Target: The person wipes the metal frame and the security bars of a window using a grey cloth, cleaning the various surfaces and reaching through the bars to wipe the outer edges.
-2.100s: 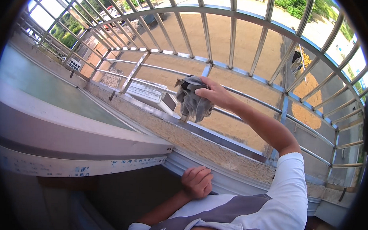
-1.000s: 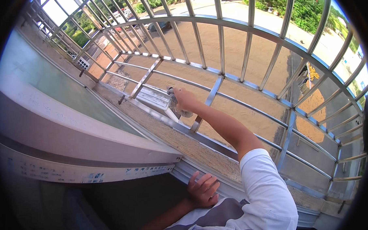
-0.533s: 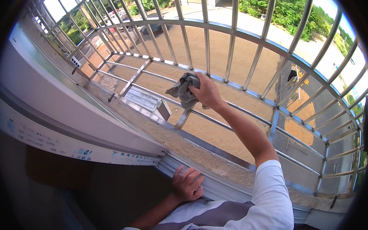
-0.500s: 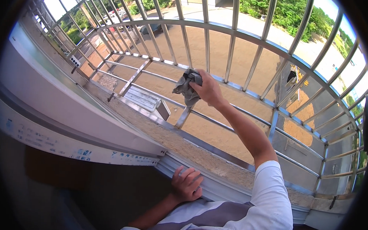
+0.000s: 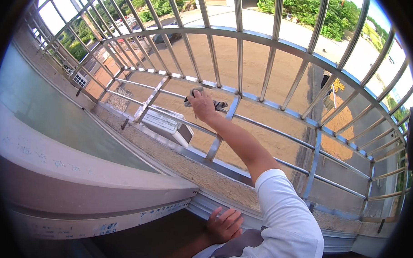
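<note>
Out over the bottom of a metal window cage, my right hand (image 5: 202, 104) is closed on a grey cloth (image 5: 220, 104). The cloth is bunched at a thin lengthwise rail (image 5: 279, 137), and some of it sticks out to the right of my fingers. Whether it wraps under the rail is hidden by my hand. My left hand (image 5: 224, 224) rests at the silver window track (image 5: 253, 218), holding nothing; its fingers are slightly bent and apart.
A window sash (image 5: 95, 182) with frosted glass stands at the left. Upright bars (image 5: 239, 62) rise along the cage's far side. A rough concrete ledge (image 5: 205, 178) lies between track and cage. Below are a white box-shaped unit (image 5: 163, 123) and sandy ground (image 5: 257, 103).
My right hand has moved left and nearer with the cloth, from by the far edge rail to the thin rail. The view has shifted, and the sash appears larger.
</note>
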Demonstrator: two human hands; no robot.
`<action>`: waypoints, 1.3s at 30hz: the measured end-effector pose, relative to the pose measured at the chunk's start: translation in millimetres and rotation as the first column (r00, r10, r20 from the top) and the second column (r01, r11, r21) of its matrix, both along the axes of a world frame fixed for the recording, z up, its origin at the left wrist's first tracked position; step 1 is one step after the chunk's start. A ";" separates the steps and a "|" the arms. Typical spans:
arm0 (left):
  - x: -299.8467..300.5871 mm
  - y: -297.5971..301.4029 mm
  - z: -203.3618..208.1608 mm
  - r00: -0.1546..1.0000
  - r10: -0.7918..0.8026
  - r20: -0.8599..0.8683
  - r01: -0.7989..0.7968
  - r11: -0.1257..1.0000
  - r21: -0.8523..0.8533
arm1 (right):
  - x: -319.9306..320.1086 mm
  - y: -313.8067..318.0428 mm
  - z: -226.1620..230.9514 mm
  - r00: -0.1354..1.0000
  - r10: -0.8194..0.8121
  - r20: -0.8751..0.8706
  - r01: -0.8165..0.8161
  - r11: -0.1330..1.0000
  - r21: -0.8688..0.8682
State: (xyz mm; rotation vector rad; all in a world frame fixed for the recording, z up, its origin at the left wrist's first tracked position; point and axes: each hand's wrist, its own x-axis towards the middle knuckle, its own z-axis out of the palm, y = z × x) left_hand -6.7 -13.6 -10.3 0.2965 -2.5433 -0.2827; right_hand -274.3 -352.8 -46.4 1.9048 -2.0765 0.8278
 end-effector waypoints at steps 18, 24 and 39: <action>-11.5 -2.0 -1.1 0.997 -0.025 -0.075 0.026 1.000 0.010 | -81.7 145.9 45.1 0.994 -0.041 0.103 0.010 0.959 0.282; -13.5 -1.1 -0.4 0.995 -0.003 -0.096 0.002 1.000 -0.009 | -125.5 271.0 34.1 0.991 -0.125 -0.037 0.130 0.924 0.359; -15.7 5.7 4.1 0.984 0.007 -0.177 -0.006 1.000 0.006 | -226.3 578.3 44.8 0.817 -0.576 -0.022 0.552 0.771 0.319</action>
